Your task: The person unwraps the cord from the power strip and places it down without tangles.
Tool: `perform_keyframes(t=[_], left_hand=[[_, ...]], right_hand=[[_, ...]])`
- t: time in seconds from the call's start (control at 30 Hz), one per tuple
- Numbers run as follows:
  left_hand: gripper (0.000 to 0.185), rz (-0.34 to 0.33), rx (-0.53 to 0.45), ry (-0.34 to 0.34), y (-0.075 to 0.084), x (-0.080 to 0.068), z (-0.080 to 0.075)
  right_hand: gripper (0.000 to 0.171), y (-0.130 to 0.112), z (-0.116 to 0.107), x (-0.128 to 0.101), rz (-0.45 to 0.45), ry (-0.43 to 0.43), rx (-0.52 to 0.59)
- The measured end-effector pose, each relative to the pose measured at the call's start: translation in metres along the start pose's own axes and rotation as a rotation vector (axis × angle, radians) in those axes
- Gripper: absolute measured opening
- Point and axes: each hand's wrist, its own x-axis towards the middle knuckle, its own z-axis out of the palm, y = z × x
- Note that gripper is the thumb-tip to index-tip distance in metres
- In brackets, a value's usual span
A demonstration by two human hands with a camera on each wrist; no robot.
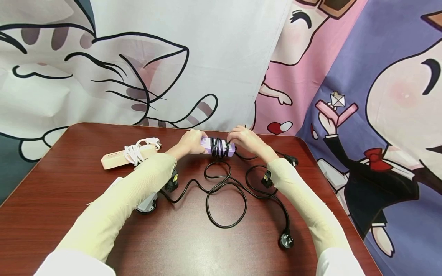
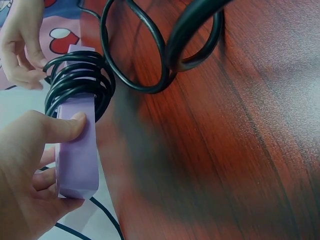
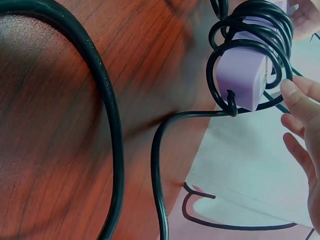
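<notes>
A purple power strip (image 1: 222, 147) lies near the far edge of the dark red table (image 1: 62, 191), with a black cord (image 1: 217, 147) wound round its middle in several turns. My left hand (image 1: 190, 142) grips the strip's left end, thumb flat along its side (image 2: 65, 127). My right hand (image 1: 243, 138) is at the strip's right end, and its fingertips (image 3: 295, 95) pinch the black coil (image 3: 250, 30) there. The cord leaves the purple end face (image 3: 240, 75) and runs off in loose loops (image 1: 226, 191) towards me.
A beige power strip (image 1: 114, 159) with a bundled white cord (image 1: 138, 151) lies at the left. Black plugs rest at the front right (image 1: 286, 240) and the far right (image 1: 291, 160). A grey object (image 1: 146, 205) sits under my left forearm. Cartoon cloth hangs behind the table.
</notes>
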Motion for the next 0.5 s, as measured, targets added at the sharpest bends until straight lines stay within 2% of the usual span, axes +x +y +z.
perform_keyframes(t=[0.3,0.5], left_hand=[[0.053,-0.023,-0.017,0.011,-0.003,0.001,0.005],[0.055,-0.030,-0.038,0.038,-0.002,0.004,0.005]], right_hand=[[0.010,-0.001,0.001,-0.008,0.033,-0.033,0.048],[0.013,-0.002,0.002,-0.012,-0.001,-0.029,0.050]])
